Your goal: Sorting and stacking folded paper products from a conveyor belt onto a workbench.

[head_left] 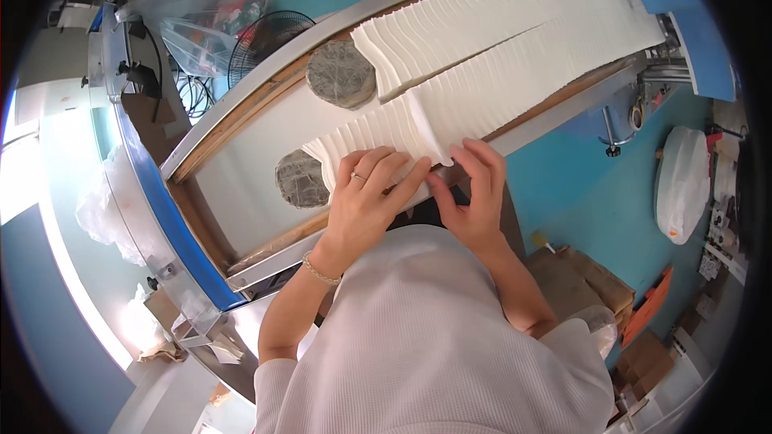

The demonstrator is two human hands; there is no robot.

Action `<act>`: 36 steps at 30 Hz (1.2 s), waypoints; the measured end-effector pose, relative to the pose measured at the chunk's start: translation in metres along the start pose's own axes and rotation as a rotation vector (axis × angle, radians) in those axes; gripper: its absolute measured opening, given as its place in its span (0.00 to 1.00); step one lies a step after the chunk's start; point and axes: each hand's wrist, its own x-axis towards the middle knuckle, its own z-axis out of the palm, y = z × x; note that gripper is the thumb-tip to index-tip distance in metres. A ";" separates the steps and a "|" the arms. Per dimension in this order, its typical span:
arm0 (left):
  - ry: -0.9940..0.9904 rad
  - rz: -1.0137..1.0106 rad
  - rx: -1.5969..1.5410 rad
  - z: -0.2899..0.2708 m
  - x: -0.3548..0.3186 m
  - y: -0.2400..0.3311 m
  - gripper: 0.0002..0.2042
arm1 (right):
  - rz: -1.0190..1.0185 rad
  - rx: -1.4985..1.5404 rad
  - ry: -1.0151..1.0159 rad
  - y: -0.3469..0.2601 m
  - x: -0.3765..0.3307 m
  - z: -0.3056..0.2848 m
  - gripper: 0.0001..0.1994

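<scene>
Two long rows of thin white sheets stand on edge side by side, a far row [474, 20] and a near row [490, 88]. One white sheet [426, 128] juts up out of the near row. My left hand [366, 205] lies over the left part of the near row, its fingers bent round the sheets. At the jutting sheet's near end is my right hand [474, 197], with thumb and forefinger closed about its corner; the fingertips are partly hidden. Two grey, tape-wrapped round blocks, one far [341, 74] and one near [301, 179], sit against the rows' left ends.
A long metal-edged trough [265, 253] with wooden inner strips holds the rows. Beyond it are a black fan [269, 40] and a clear plastic bag [209, 16]. Blue machine parts [696, 24] stand at the right end. Cardboard [579, 281] lies by my right elbow.
</scene>
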 end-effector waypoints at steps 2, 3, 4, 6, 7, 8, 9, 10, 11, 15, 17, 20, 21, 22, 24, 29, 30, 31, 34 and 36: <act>0.014 0.024 0.034 0.001 -0.001 -0.002 0.20 | 0.061 0.024 0.004 0.003 -0.001 0.001 0.29; 0.008 0.032 0.033 0.002 -0.002 -0.003 0.20 | 0.049 -0.009 -0.018 0.007 0.002 0.000 0.31; 0.015 0.026 0.027 0.003 -0.003 -0.003 0.19 | 0.036 -0.043 -0.042 0.010 0.004 -0.001 0.32; 0.021 0.025 0.022 0.003 -0.002 -0.003 0.19 | 0.040 -0.033 -0.054 0.017 0.008 -0.003 0.31; 0.018 0.010 0.011 0.002 -0.001 -0.003 0.18 | 0.038 -0.019 -0.075 0.019 0.008 -0.003 0.31; 0.017 -0.006 0.000 0.001 -0.001 -0.003 0.17 | 0.037 -0.016 -0.072 0.021 0.008 -0.002 0.31; 0.018 -0.005 0.005 -0.001 -0.003 -0.003 0.17 | 0.029 -0.014 -0.070 0.022 0.007 -0.001 0.29; 0.013 -0.013 -0.006 -0.002 -0.005 -0.004 0.16 | 0.019 -0.017 -0.069 0.023 0.007 0.000 0.26; 0.010 -0.022 -0.017 -0.003 -0.006 -0.004 0.15 | 0.012 -0.017 -0.067 0.023 0.007 0.000 0.26; 0.041 -0.030 -0.023 -0.003 -0.010 -0.005 0.16 | -0.083 -0.212 -0.005 0.018 0.004 0.004 0.22; 0.057 -0.026 -0.026 -0.002 -0.011 -0.005 0.16 | -0.147 -0.348 0.040 0.018 -0.002 0.008 0.19; 0.053 -0.010 -0.019 -0.003 -0.013 -0.005 0.16 | -0.187 -0.431 0.072 0.015 -0.004 0.009 0.17; 0.063 -0.011 -0.017 -0.003 -0.014 -0.006 0.16 | -0.197 -0.432 0.073 0.015 -0.004 0.011 0.17; 0.065 -0.014 -0.019 -0.003 -0.014 -0.006 0.16 | -0.217 -0.405 0.082 0.015 -0.004 0.013 0.17; 0.075 -0.021 -0.020 -0.004 -0.014 -0.006 0.16 | -0.236 -0.313 0.015 0.015 -0.002 0.013 0.17; 0.066 -0.033 -0.038 -0.005 -0.015 -0.005 0.17 | -0.122 -0.127 -0.070 0.005 0.007 0.016 0.22; 0.071 -0.038 -0.035 -0.005 -0.016 -0.005 0.17 | -0.074 -0.168 -0.079 0.003 0.008 0.015 0.22; 0.057 -0.046 -0.033 -0.005 -0.016 -0.005 0.16 | -0.024 -0.210 -0.088 0.000 0.009 0.015 0.22; 0.046 -0.057 -0.025 -0.004 -0.018 -0.005 0.16 | -0.017 -0.283 -0.113 -0.010 0.010 0.014 0.22; 0.048 -0.059 -0.019 -0.004 -0.017 -0.004 0.16 | 0.016 -0.220 -0.100 -0.003 0.007 0.016 0.22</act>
